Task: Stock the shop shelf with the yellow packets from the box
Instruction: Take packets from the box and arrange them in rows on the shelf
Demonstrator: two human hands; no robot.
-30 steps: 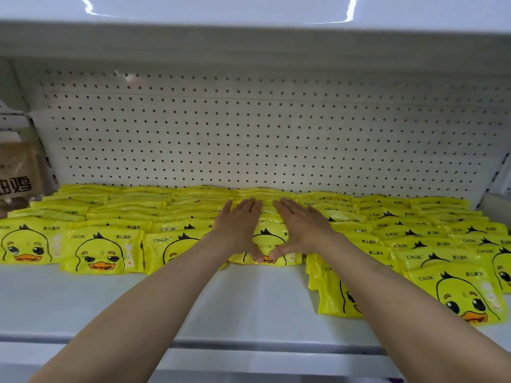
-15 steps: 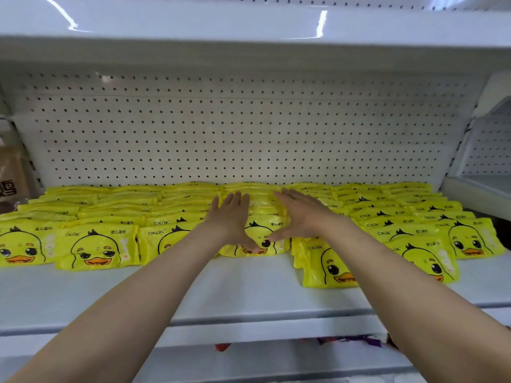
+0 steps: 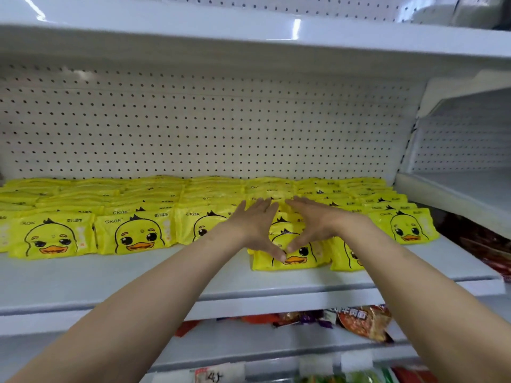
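Both palms flat, fingers straight – left hand (image 3: 255,225) & right hand (image 3: 318,225) pressing front duck packet (image 3: 297,258) on shelf (image 3: 166,275). Prob. soft, light, slick film – take by side edges.

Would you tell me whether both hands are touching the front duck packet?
Touching: the head view shows the left hand and right hand lying flat on the front packet, thumbs on its face.

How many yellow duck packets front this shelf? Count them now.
7 packets: one cut off at the left edge, two in full, one behind the left forearm, one under the left hand and right hand, one behind the right forearm, one far right. Others may be hidden.
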